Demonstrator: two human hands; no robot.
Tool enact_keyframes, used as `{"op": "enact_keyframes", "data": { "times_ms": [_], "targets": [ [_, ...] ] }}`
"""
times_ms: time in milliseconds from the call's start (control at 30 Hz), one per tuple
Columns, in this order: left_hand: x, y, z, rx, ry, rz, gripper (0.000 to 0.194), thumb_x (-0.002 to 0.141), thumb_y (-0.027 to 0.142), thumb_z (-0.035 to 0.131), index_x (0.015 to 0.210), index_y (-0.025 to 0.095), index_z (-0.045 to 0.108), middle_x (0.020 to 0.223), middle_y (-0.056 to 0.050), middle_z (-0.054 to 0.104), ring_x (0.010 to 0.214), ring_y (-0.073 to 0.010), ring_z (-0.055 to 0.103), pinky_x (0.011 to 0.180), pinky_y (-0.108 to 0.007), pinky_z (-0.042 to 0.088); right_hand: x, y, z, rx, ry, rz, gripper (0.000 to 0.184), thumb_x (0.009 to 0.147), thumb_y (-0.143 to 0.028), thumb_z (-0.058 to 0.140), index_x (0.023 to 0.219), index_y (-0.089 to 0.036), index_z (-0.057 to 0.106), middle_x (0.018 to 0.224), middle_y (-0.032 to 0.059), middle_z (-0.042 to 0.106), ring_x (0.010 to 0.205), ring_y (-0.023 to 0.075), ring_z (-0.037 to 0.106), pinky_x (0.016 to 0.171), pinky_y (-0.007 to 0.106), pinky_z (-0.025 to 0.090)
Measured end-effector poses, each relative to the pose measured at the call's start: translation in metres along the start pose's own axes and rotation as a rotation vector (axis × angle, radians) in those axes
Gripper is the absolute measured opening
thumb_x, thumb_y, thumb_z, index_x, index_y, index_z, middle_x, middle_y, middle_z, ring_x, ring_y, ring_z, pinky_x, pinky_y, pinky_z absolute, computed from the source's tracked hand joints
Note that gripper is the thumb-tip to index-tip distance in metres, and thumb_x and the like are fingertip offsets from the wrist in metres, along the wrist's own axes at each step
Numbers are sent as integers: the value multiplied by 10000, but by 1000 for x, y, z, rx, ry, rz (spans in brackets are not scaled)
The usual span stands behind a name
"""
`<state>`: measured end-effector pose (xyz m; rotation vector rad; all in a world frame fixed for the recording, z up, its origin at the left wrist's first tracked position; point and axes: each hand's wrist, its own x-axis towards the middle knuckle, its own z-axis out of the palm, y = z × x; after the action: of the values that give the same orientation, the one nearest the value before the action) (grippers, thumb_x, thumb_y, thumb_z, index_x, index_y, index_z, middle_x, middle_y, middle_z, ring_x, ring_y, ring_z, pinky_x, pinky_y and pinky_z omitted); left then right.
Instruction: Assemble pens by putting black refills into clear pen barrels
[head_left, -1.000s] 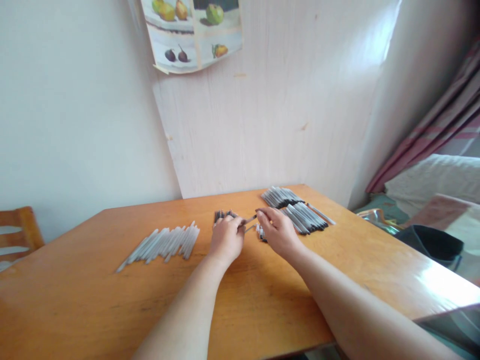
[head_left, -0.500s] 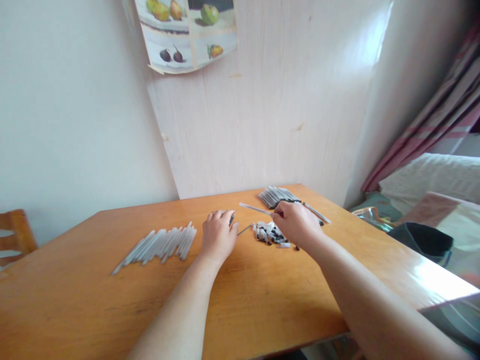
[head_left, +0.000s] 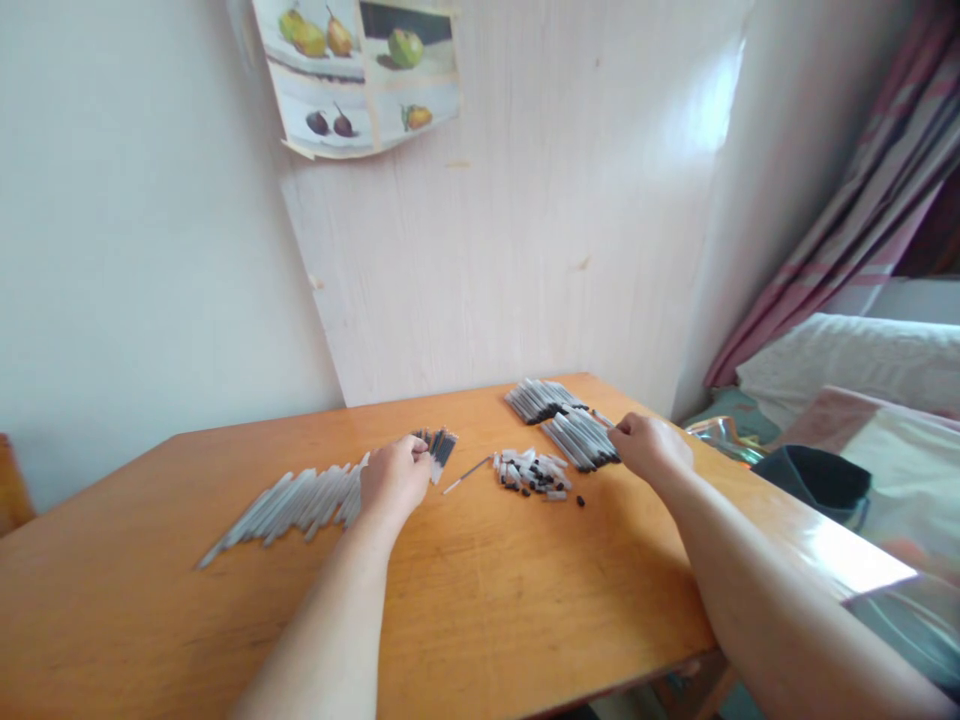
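Observation:
My left hand [head_left: 397,482] is between a row of clear pen barrels [head_left: 300,505] and a bunch of dark pen refills [head_left: 442,447]. Its fingers are curled with the thumb close to them; what they hold, if anything, is hidden. My right hand [head_left: 654,447] is closed on a pen [head_left: 601,417], mostly covered by the fingers, at the right side of a stack of pens with black ends [head_left: 579,438]. One loose refill [head_left: 466,475] lies alone between the hands. Beside it is a heap of small white and black pen parts [head_left: 531,472].
A second stack of pens [head_left: 541,398] lies farther back on the wooden table [head_left: 480,600]. One black piece [head_left: 580,501] sits apart from the heap. Behind stands a pale board [head_left: 480,280] with fruit pictures. A dark open container [head_left: 811,480] is beyond the table's right edge.
My right hand has moved right, from above the small parts to the pen stack. My left hand has shifted left, uncovering the refills. The view has turned slightly right.

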<state>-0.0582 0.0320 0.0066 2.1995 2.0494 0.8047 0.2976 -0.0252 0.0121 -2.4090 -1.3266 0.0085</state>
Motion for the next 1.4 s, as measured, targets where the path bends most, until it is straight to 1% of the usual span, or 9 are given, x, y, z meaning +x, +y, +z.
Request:
{"op": "enact_keyframes", "data": {
  "times_ms": [133,300,467,700,867,967,1067,1233,1400],
  "targets": [
    [4,-9,0,10,-54,-73,235,806,329,570,996,268,694,959,-57,734,898,-215,648,716,-269,426,2,1,3,-25,-52,8,343,818,-459,445,913,-248,698,967,119,689,923,287,633,690,354,459],
    [6,-14,3,38,-92,-74,229,799,320,538,966,278,689,955,-55,730,833,-217,643,644,-279,396,3,2,5,-33,-85,17,344,797,-456,465,921,-248,708,997,124,686,947,302,629,718,378,462],
    [7,-17,10,50,-122,-74,192,800,311,526,897,283,689,935,-49,725,817,-217,638,635,-285,389,1,-1,5,-1,-25,8,411,836,-505,415,978,-258,711,1012,120,690,934,286,628,700,351,446],
    [0,-10,21,117,-158,-18,213,797,414,550,841,265,695,898,-75,728,833,-239,647,698,-307,420,-13,-16,7,75,117,-164,411,886,-484,368,926,-244,699,968,90,700,858,230,618,594,279,349],
    [-4,-3,23,154,-148,6,217,770,439,568,813,267,693,895,-90,728,878,-297,652,739,-369,435,-21,-26,11,120,146,-263,380,895,-459,376,860,-226,674,903,74,696,800,199,602,569,263,300],
    [-3,-3,20,149,-145,-10,212,770,428,566,815,263,691,885,-84,729,904,-289,649,760,-363,434,-24,-30,15,143,145,-314,361,895,-457,389,836,-222,657,876,60,687,764,180,585,563,254,283],
    [1,-11,11,143,-113,-73,199,790,398,539,822,269,688,909,-87,727,923,-284,644,764,-366,438,-27,-33,18,177,144,-392,331,886,-453,422,810,-221,646,830,39,671,739,165,570,570,247,282],
    [8,-39,-8,200,-43,-270,223,775,310,531,931,276,687,1016,-121,712,1013,-333,619,793,-439,438,-35,-40,21,197,170,-496,324,901,-423,419,787,-219,643,788,33,651,740,165,566,585,249,294],
    [8,-56,-13,268,-82,-358,273,784,387,505,924,255,699,1019,-170,707,1052,-371,605,812,-500,433,-42,-47,21,185,199,-594,281,907,-368,425,802,-217,638,818,36,660,804,178,576,641,254,325]
  ]
}}
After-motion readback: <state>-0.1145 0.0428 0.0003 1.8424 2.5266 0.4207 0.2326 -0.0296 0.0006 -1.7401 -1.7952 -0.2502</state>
